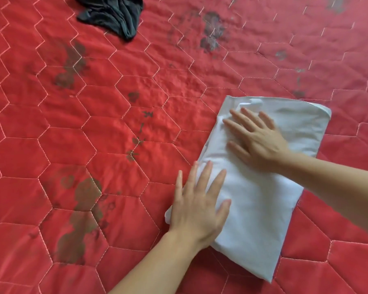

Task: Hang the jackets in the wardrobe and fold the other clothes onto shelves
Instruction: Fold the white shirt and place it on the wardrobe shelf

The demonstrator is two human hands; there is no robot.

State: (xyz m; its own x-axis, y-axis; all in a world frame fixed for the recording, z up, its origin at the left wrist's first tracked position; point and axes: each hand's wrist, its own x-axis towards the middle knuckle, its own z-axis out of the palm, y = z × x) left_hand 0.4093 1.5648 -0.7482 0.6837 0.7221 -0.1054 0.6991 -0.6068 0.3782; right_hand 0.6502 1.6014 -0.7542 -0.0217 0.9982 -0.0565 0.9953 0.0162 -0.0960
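A white garment [263, 198], folded into a long rectangle, lies at the lower right of the red quilted bedspread [115, 128]. My left hand [198, 204] lies flat with spread fingers on its near left edge. Farther up the fold, my right hand [257, 141] presses down flat, fingers straight and pointing left. A crumpled dark garment [115, 13] sits at the top of the view, well away from both hands.
The bedspread has stitched hexagons and faded dark floral prints across it. It fills the whole view, and no wardrobe, shelf or bed edge shows.
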